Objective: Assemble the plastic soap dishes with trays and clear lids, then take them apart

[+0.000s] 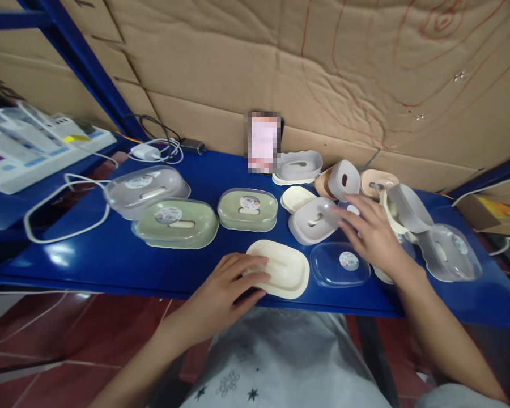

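A shallow cream oval tray (287, 269) lies flat near the table's front edge. My left hand (233, 283) rests on its left end, fingers apart and stretched onto the surface. At right, my right hand (369, 229) is open, its fingertips at the right side of a grey oval piece with a slot (310, 224); whether they touch it I cannot tell. That piece leans on a cream oval part (296, 197). Below the right hand lies a clear plastic cover (335, 272) with a round label.
Two green oval boxes with clear covers (176, 224) (247, 209) and a grey one (147, 190) stand at left. More loose oval parts crowd the right, including a grey piece (408, 207) and a covered piece (450, 252). A phone (264, 141) leans against the cardboard; cables (157, 150) lie back left.
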The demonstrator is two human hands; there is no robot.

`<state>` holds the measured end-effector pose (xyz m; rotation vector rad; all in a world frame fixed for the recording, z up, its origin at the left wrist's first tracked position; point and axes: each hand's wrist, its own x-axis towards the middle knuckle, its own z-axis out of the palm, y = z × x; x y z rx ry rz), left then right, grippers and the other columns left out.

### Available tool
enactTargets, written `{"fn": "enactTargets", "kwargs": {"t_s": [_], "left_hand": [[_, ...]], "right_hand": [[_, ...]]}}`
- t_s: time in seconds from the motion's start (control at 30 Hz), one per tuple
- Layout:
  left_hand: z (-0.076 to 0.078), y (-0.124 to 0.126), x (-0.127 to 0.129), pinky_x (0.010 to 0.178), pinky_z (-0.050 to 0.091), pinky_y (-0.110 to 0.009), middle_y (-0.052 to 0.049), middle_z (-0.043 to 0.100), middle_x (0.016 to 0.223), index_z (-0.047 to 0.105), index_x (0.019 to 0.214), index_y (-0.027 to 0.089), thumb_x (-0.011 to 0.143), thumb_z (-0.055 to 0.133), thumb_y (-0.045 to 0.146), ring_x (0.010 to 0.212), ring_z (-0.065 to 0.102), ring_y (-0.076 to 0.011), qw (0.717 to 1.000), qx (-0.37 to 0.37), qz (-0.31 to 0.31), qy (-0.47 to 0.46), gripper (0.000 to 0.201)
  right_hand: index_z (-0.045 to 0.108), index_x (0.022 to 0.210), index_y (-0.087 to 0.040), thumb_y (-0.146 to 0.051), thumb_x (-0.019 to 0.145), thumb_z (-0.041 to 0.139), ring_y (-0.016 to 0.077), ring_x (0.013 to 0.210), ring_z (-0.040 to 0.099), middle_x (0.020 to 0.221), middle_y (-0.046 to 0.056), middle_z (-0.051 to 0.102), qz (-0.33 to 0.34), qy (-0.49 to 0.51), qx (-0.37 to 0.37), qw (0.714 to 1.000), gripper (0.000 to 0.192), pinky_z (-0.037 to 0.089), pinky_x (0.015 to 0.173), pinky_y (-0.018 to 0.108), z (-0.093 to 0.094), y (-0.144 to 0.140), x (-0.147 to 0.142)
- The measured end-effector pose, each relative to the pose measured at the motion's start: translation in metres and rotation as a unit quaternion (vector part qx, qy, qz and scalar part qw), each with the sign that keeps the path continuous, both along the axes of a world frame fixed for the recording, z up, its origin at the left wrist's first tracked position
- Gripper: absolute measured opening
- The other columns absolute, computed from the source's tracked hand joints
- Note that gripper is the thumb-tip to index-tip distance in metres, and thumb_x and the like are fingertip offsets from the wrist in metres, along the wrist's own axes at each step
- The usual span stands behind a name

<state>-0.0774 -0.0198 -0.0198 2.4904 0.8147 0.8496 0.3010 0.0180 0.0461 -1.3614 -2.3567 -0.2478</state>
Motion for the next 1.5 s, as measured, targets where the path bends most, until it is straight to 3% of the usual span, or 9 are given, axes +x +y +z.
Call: {"fn": "enactTargets", "kwargs": {"t_s": [0.13,0.27,0.4,0.5,0.6,0.8,1.03,1.2,1.5], "left_hand": [[0.002,0.000,0.001,0.111,0.051,-0.045,-0.008,0.069,0.139,0.069,0.122,0.026,0.107,0.063,0.017,0.129,0.064,-0.0248,1.000,0.001,0.002,-0.005,0.019],[0.004,0.000,0.001,0.105,0.053,-0.041,-0.007,0.073,0.134,0.070,0.125,0.026,0.105,0.067,0.019,0.122,0.068,-0.0231,1.000,0.011,-0.005,-0.019,0.021],[0.005,-0.001,0.002,0.101,0.053,-0.039,-0.006,0.076,0.130,0.071,0.124,0.025,0.102,0.072,0.018,0.117,0.071,-0.0222,0.999,0.024,-0.001,-0.022,0.023],[0.005,-0.001,0.004,0.114,0.047,-0.047,-0.003,0.078,0.123,0.072,0.119,0.027,0.101,0.074,0.020,0.119,0.069,-0.0241,0.999,0.041,0.015,-0.012,0.020],[0.005,-0.001,0.005,0.121,0.044,-0.052,-0.003,0.078,0.118,0.071,0.118,0.026,0.101,0.074,0.021,0.124,0.067,-0.0255,0.999,0.048,0.013,-0.011,0.019],[0.003,-0.005,0.004,0.105,0.060,-0.044,-0.011,0.071,0.127,0.062,0.141,0.023,0.104,0.072,0.027,0.120,0.068,-0.0257,0.998,0.054,0.021,-0.004,0.038],[-0.001,-0.008,0.006,0.116,0.056,-0.057,-0.019,0.044,0.164,0.055,0.153,0.027,0.100,0.078,0.030,0.147,0.052,-0.0385,0.990,0.113,0.079,0.010,0.058],[-0.001,-0.002,0.004,0.124,0.050,-0.060,-0.015,0.050,0.164,0.055,0.151,0.024,0.101,0.076,0.031,0.160,0.038,-0.0375,0.994,0.098,0.014,0.036,0.054],[0.000,-0.003,0.003,0.123,0.052,-0.059,-0.014,0.045,0.170,0.059,0.147,0.025,0.103,0.074,0.033,0.161,0.040,-0.0364,0.998,0.046,0.008,0.030,0.047]], "right_hand": [[0.061,0.150,-0.034,-0.048,0.106,0.066,0.0327,0.147,0.057,0.158,0.007,0.062,0.040,-0.012,-0.150,0.988,0.047,0.048,0.121,0.058,0.010,-0.040,0.010],[0.041,0.167,-0.041,-0.058,0.102,0.069,0.0366,0.157,0.047,0.172,0.007,0.046,0.002,-0.020,-0.204,0.979,0.073,0.044,0.124,0.067,-0.009,-0.079,0.022],[0.039,0.168,-0.040,-0.051,0.107,0.063,0.0374,0.160,0.041,0.174,0.008,0.041,-0.043,-0.006,-0.175,0.984,0.067,0.042,0.125,0.069,-0.029,-0.095,0.020],[0.044,0.165,-0.038,-0.049,0.108,0.060,0.0396,0.160,0.040,0.176,0.009,0.038,-0.045,0.004,-0.142,0.989,0.061,0.041,0.124,0.071,-0.024,-0.086,0.014],[0.049,0.161,-0.035,-0.034,0.112,0.051,0.0345,0.158,0.045,0.171,0.007,0.047,-0.023,0.009,-0.103,0.994,0.049,0.041,0.125,0.064,-0.015,-0.055,0.013],[0.072,0.135,-0.028,-0.027,0.112,0.051,0.0313,0.133,0.068,0.139,0.006,0.076,0.045,-0.059,-0.074,0.995,0.031,0.043,0.120,0.060,-0.006,0.014,0.009],[0.073,0.132,-0.024,-0.014,0.108,0.057,0.0228,0.114,0.073,0.118,0.006,0.079,0.163,-0.018,-0.046,0.985,0.030,0.045,0.120,0.050,0.015,-0.051,-0.057],[0.073,0.133,-0.019,-0.009,0.109,0.052,0.0216,0.120,0.069,0.126,0.006,0.079,0.202,-0.050,-0.029,0.978,0.033,0.049,0.119,0.045,-0.012,-0.077,-0.090],[0.066,0.146,-0.016,-0.022,0.108,0.064,0.0236,0.133,0.064,0.136,0.007,0.076,0.187,-0.039,0.003,0.982,0.038,0.046,0.120,0.043,-0.041,-0.092,-0.084]]}}
